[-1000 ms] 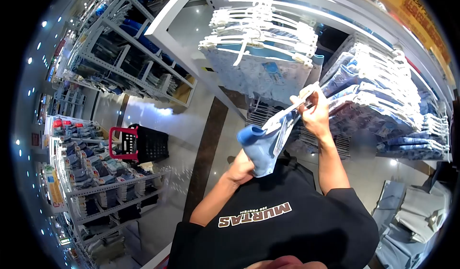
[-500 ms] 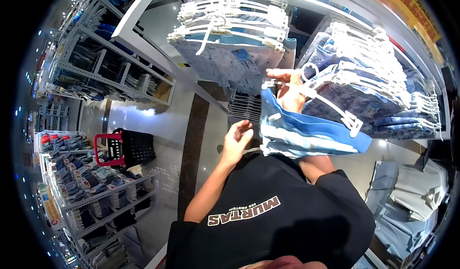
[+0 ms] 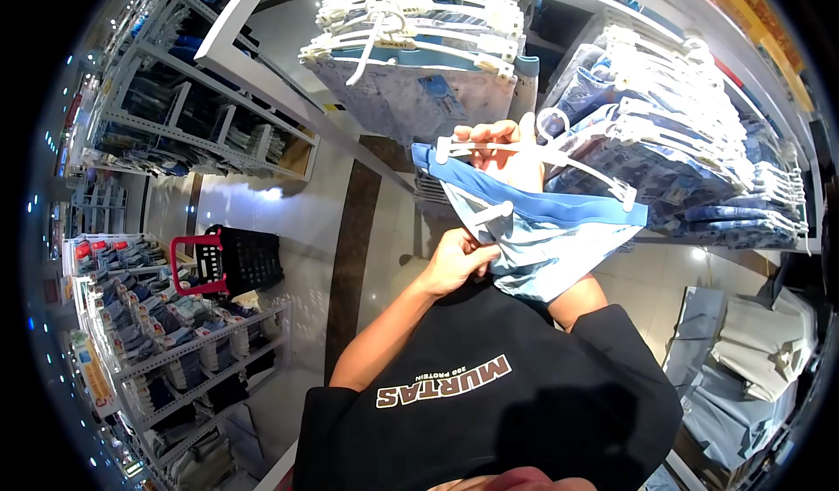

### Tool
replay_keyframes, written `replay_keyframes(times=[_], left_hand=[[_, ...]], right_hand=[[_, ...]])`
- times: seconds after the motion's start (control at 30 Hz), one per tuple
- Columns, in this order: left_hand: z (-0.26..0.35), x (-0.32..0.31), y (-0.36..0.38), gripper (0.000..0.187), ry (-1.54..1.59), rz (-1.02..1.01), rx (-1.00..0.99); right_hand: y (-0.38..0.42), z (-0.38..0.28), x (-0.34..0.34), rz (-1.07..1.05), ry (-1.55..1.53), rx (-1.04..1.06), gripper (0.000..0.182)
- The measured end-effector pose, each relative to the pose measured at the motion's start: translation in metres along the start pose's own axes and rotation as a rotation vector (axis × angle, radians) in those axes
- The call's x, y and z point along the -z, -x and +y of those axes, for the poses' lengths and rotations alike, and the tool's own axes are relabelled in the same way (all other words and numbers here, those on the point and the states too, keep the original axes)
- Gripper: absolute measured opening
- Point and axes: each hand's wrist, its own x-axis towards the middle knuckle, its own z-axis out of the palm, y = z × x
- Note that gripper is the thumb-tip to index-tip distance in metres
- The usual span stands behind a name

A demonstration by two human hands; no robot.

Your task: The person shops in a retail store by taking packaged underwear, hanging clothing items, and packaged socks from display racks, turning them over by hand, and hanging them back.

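Observation:
A pair of light blue underpants (image 3: 542, 244) with a darker blue waistband hangs clipped to a white plastic hanger (image 3: 572, 160) in front of my chest. Behind the hanger is my right hand (image 3: 509, 157), its fingers curled over the bar at the left part. My left hand (image 3: 459, 259) pinches the lower left edge of the underpants between thumb and fingers. A small white peg-like piece (image 3: 492, 215) sticks out of the fabric below the waistband. The underpants are spread toward me, with the right forearm partly hidden behind them.
Pale printed garments on white hangers (image 3: 419, 76) hang straight ahead, and more blue garments (image 3: 647, 150) hang to the right on the white rack. A black basket with a red handle (image 3: 236, 262) stands on the floor at left, beside a shelf unit of folded clothes (image 3: 175, 334).
My left hand has moved right and up to the underpants and closed on their edge. My right hand has shifted left with the hanger, turning the garment flatter toward me.

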Motion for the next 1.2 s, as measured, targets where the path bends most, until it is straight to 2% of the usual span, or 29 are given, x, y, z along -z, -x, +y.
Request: replay_keyframes(times=[0.03,0.13,0.27,0.3,0.43,0.67,0.77,0.8,0.87,0.97,1.07,1.2], left_hand=[[-0.003,0.004,0.002,0.028,0.015,0.018,-0.002],[-0.006,-0.001,0.004,0.011,0.074,0.152,-0.120],[-0.014,0.006,0.002,0.012,0.223,0.259,-0.220],[-0.014,0.015,0.005,0.014,0.290,0.236,-0.154],[0.005,0.005,0.007,0.010,0.504,0.236,-0.255],[0.005,0.008,0.014,0.016,0.489,0.176,-0.157],[0.003,0.015,0.020,0.025,0.459,-0.040,-0.196],[0.003,0.013,0.022,0.032,0.394,-0.014,-0.186],[-0.002,0.019,0.023,0.026,0.298,-0.078,-0.081],[-0.009,0.023,0.021,0.021,0.139,-0.010,-0.093],[-0.009,0.022,0.023,0.015,0.276,0.051,-0.113],[-0.009,0.022,0.023,0.021,0.296,0.051,-0.111]], right_hand=[[0.002,0.000,-0.001,0.056,0.061,0.010,0.052],[0.000,0.004,0.002,0.025,0.031,-0.003,0.051],[-0.002,0.006,-0.002,0.055,0.115,0.006,0.051],[-0.002,0.007,-0.002,0.064,0.128,0.015,0.051],[-0.004,0.010,-0.002,0.088,0.177,0.035,0.051],[-0.005,0.016,-0.002,0.138,0.269,0.083,0.050],[-0.006,0.014,0.001,0.126,0.228,0.052,0.051],[-0.007,0.014,0.002,0.139,0.236,0.057,0.051],[-0.008,0.012,0.004,0.168,0.254,0.062,0.050],[-0.007,0.010,0.002,0.166,0.250,0.068,0.050],[-0.006,0.009,0.000,0.175,0.247,0.077,0.049],[-0.007,0.011,-0.001,0.214,0.297,0.081,0.049]])
